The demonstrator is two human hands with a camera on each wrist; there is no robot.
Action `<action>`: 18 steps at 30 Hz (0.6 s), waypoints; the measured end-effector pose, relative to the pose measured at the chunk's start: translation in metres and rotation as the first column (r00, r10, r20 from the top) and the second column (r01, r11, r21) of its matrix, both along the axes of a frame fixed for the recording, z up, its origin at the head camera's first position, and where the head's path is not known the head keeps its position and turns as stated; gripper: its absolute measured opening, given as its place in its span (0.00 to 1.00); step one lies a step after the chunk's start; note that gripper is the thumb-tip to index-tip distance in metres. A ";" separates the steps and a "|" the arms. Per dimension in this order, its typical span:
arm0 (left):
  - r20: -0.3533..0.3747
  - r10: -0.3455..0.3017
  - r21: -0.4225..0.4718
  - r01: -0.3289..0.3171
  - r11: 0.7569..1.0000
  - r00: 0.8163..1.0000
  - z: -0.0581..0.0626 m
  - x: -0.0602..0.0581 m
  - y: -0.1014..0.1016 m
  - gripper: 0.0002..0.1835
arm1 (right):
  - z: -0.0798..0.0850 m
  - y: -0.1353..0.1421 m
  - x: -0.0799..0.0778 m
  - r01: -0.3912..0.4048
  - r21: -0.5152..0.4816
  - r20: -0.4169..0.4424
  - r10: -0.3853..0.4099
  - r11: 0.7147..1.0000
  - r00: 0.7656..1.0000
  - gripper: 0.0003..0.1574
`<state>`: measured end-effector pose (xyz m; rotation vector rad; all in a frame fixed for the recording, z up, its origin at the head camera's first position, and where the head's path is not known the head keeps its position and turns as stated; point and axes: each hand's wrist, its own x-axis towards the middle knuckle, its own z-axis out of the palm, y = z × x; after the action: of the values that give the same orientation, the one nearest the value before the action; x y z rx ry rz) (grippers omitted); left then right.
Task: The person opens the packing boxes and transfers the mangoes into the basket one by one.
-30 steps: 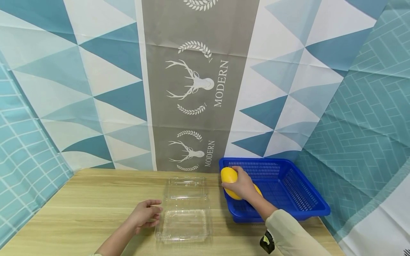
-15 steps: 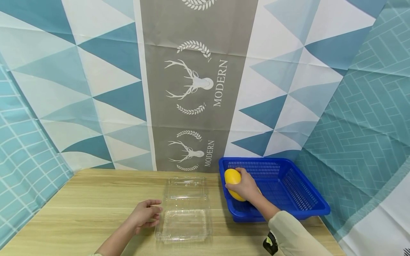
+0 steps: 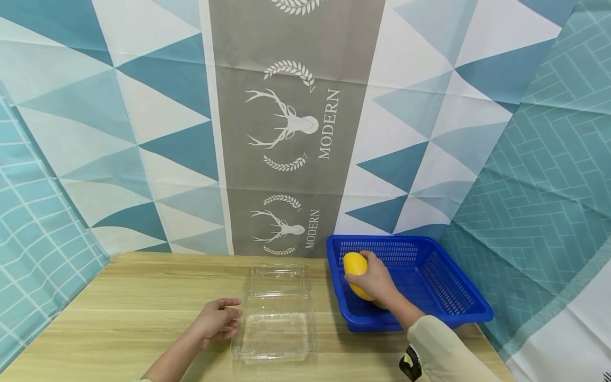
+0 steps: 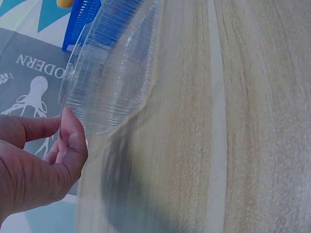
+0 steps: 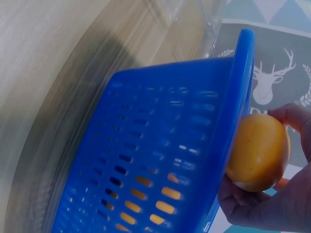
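A clear plastic clamshell box (image 3: 276,356) lies with its lid laid back on the wooden table. My left hand (image 3: 217,322) is at the box's left side; the left wrist view shows thumb and finger pinching its rim (image 4: 64,90). In my right hand (image 3: 377,281) is a yellow mango (image 3: 356,266), gripped between thumb and fingers over the left part of a blue plastic basket (image 3: 451,289). The right wrist view has the mango (image 5: 260,153) beside the basket rim. More yellow fruit (image 5: 133,207) shows through the basket's holes, mostly hidden.
The wooden table (image 3: 143,297) runs up to a patterned wall covering (image 3: 281,132). The basket stands at the table's right, near the teal side covering (image 3: 539,233). A gap of bare wood separates the box from the basket.
My right hand has moved a little to the right with the mango, from near the basket's left rim further over its inside. My left hand and the box have stayed put.
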<state>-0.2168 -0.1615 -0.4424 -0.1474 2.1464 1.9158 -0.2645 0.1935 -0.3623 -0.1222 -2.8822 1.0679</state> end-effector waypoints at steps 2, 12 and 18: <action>0.000 -0.003 -0.001 0.003 1.000 1.000 0.000 0.000 0.000 0.27 | 0.000 0.003 0.000 0.004 0.009 0.002 -0.004 1.000 1.000 0.49; 0.002 -0.008 -0.008 0.008 1.000 1.000 0.000 0.000 0.000 0.27 | -0.001 0.017 0.000 0.009 0.025 -0.002 -0.009 1.000 1.000 0.49; 0.002 -0.012 -0.022 0.012 1.000 1.000 0.000 0.000 -0.001 0.26 | -0.002 0.024 -0.001 0.011 0.037 -0.010 -0.011 0.999 1.000 0.49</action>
<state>-0.2163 -0.1622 -0.4422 -0.1396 2.1630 1.8848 -0.2659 0.2177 -0.3639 -0.1299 -2.8874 1.0098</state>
